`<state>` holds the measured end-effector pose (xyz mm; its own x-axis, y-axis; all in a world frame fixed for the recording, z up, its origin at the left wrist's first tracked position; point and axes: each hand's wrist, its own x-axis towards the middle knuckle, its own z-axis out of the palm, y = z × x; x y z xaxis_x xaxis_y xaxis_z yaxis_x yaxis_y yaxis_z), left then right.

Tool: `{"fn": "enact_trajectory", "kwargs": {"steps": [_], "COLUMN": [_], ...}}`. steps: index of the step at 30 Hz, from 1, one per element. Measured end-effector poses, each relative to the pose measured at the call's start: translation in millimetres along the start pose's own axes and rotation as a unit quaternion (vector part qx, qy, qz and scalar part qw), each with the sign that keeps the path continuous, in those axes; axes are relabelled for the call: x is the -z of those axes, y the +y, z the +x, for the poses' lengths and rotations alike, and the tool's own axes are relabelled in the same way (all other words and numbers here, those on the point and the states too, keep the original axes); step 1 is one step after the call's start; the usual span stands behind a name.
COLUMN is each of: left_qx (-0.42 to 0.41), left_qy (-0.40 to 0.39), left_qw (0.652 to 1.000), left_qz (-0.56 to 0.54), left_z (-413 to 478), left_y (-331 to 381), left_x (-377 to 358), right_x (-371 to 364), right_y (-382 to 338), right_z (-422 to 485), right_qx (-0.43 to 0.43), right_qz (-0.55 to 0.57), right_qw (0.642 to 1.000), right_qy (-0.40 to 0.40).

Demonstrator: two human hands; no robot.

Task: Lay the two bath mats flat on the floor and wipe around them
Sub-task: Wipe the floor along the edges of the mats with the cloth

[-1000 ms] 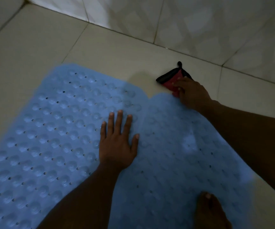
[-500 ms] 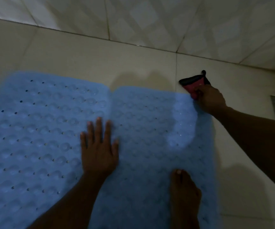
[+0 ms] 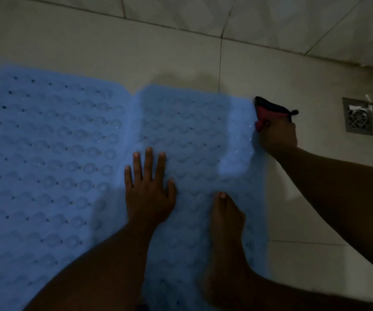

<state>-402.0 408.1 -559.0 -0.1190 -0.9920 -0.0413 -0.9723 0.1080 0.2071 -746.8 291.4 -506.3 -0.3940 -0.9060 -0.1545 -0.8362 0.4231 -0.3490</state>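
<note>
Dim in here, a murky low-light picture with soft grain. A pale glare patch sits on the right bath mat (image 3: pixel 234 153), near its outer edge, with tiny sparkles around it. A soft shadow falls on the floor (image 3: pixel 91 46) just beyond the mats' far edge. The left bath mat (image 3: pixel 46 153) smears toward the frame's edge. Grout lines bow slightly, a wide-lens bend.

Two blue bath mats are seen, of soft rubbery plastic: the left mat (image 3: pixel 46 158) is studded with round glossy bumps and small holes, the right mat (image 3: pixel 192 135) is embossed with wave shapes. The red-and-black wiping cloth (image 3: pixel 268 113) looks like matt fabric. The floor tiles (image 3: pixel 91 41) are smooth, faintly sheened; the drain grate (image 3: pixel 360 117) is dull metal.
</note>
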Motion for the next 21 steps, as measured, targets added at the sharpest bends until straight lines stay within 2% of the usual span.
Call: {"fn": "enact_trajectory", "kwargs": {"steps": [8, 12, 15, 18, 21], "left_qx": [0.001, 0.003, 0.001, 0.011, 0.005], "left_qy": [0.036, 0.031, 0.022, 0.034, 0.052], "left_qw": [0.999, 1.000, 1.000, 0.999, 0.998], "left_qz": [-0.006, -0.004, -0.006, -0.017, -0.023], "left_z": [-1, -3, -1, 1, 0], "left_y": [1, -1, -2, -3, -4], "left_x": [0, 0, -3, -6, -8], "right_x": [-9, -6, -4, -6, -14], "right_y": [22, 31, 35, 29, 38], "right_z": [-80, -117, -121, -118, -121], "right_qx": [-0.051, 0.011, 0.034, 0.012, 0.073], "right_qz": [-0.014, 0.031, -0.013, -0.098, -0.088], "right_qw": [0.997, 0.998, 0.998, 0.995, 0.992], "right_qy": [-0.050, -0.050, -0.061, -0.014, 0.058]}}
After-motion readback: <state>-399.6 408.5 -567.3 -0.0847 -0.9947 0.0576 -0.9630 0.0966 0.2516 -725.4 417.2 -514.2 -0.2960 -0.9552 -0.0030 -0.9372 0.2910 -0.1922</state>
